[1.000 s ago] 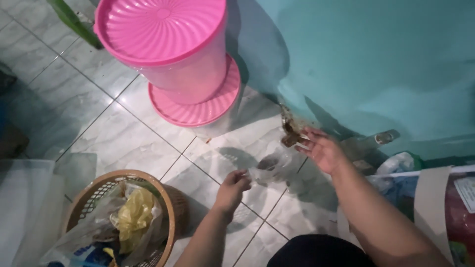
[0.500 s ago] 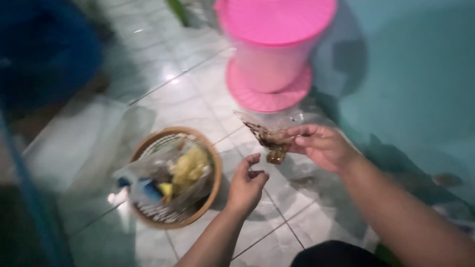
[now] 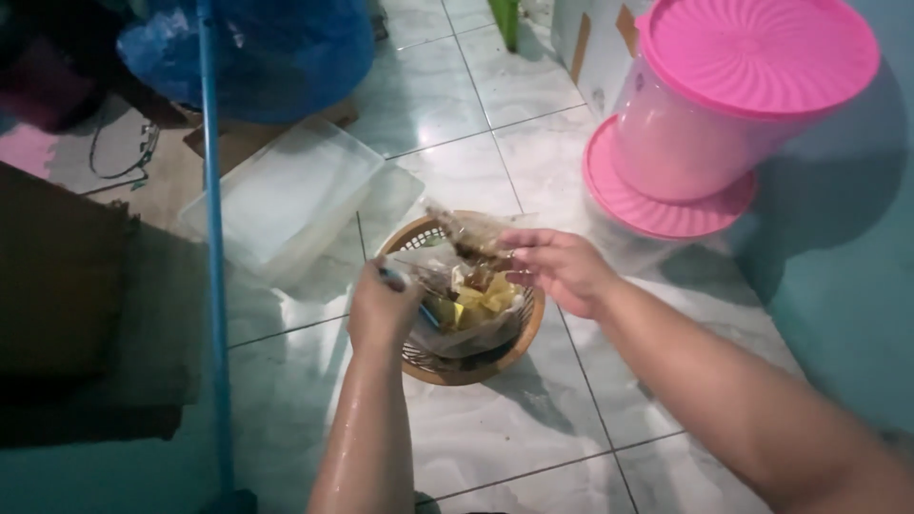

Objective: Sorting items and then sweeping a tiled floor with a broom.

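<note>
A round woven basket stands on the tiled floor, lined with a clear plastic bag full of rubbish, some of it yellow. My right hand holds a small clear plastic bag smeared with brown residue just above the basket's far rim. My left hand grips the near left edge of the basket's liner bag, pulling it out a little. Both forearms reach in from the bottom of the view.
A pink lidded container stands on a second pink lid by the teal wall at the right. A clear plastic box lies left of the basket. A blue pole runs down the left side, below a blue bag.
My right hand has carried the dirty small bag from beside the wall to over the basket. My left hand has gone from open beside the basket to gripping its liner bag.
</note>
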